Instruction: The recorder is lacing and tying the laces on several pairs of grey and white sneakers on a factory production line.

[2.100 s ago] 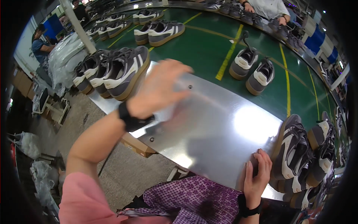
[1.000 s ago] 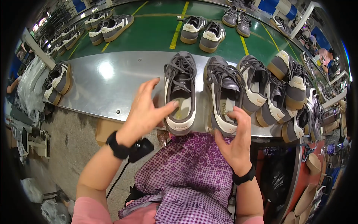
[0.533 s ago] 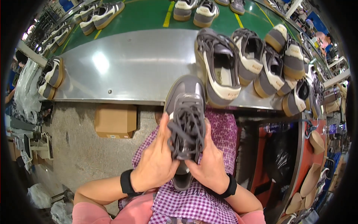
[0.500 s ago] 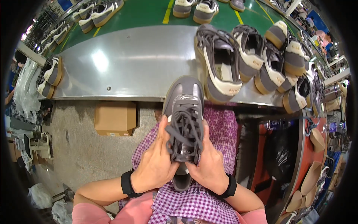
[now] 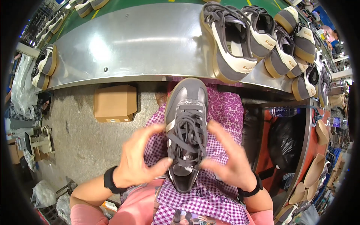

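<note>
A dark grey sneaker (image 5: 186, 140) with a silvery toe area, white side stripes and loose grey laces rests on my lap, toe pointing away. My left hand (image 5: 138, 157) is open at its left side, thumb and fingers spread, the fingertips close to the shoe. Opposite, my right hand (image 5: 230, 157) is open too and slightly blurred, its thumb near the collar and its fingers by the laces. Whether any fingertip still touches the shoe, I cannot tell. Beneath it is a purple checked apron (image 5: 221, 197).
Ahead is a shiny metal table (image 5: 150, 48), with a green conveyor belt (image 5: 131, 7) beyond. Several similar sneakers (image 5: 234, 48) crowd its right side. Shoes (image 5: 45, 65) stand at its left end. A cardboard box (image 5: 115, 104) lies on the floor; a red shelf (image 5: 258, 150) stands at right.
Both hands have let go of the sneaker's sides and moved outward, fingers spreading. The sneaker stays on the lap. The view has tilted down, so the table sits higher in the picture.
</note>
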The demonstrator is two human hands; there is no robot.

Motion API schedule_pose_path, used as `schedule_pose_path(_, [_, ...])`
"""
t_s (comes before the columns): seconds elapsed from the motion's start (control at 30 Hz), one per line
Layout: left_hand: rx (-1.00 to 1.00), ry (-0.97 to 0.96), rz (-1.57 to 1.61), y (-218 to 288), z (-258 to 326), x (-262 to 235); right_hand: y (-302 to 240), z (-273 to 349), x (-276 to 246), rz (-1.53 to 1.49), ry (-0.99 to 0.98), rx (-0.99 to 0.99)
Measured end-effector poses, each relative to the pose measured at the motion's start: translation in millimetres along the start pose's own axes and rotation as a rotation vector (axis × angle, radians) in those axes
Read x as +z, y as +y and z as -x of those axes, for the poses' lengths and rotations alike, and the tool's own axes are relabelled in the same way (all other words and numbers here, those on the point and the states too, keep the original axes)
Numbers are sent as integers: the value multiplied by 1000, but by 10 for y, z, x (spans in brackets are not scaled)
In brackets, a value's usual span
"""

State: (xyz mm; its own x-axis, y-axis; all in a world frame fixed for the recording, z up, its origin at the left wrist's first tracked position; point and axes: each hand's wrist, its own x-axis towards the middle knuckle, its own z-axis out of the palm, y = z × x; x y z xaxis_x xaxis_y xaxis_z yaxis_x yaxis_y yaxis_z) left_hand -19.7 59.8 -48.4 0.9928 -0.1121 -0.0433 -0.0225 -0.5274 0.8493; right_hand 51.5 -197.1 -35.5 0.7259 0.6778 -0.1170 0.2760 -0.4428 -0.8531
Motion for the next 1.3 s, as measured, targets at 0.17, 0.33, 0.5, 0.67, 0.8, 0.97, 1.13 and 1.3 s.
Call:
schedule_pose_path(0.17, [399, 32, -340, 185, -477, 70, -135, -247, 53, 130, 135, -115])
schedule_pose_path(0.33, [358, -169, -2, 174, -29, -201, -301, 57, -268, -66, -137, -169])
schedule_pose_path(0.5, [-69, 132, 102, 160, -452, -13, -167, -285, -105, 70, 342, 30])
schedule_pose_path(0.67, [-28, -52, -41, 242, -557, 1, -187, -433, 24, 118, 283, 26])
schedule_pose_path(0.8, [-277, -207, 298, 67, -624, -41, -31, -496, -97, -217, 37, 264])
schedule_pose_path(0.97, [-417, -59, 626, 9, -497, 70, 21, -404, 85, -809, 205, 396])
schedule_pose_path(1.13, [-52, 103, 33, 240, -405, 80, -203, -252, 64, -318, 216, 370])
schedule_pose_path(1.3, [-19, -148, -47, 313, -557, -13, -197, -310, 46, 79, 233, 4])
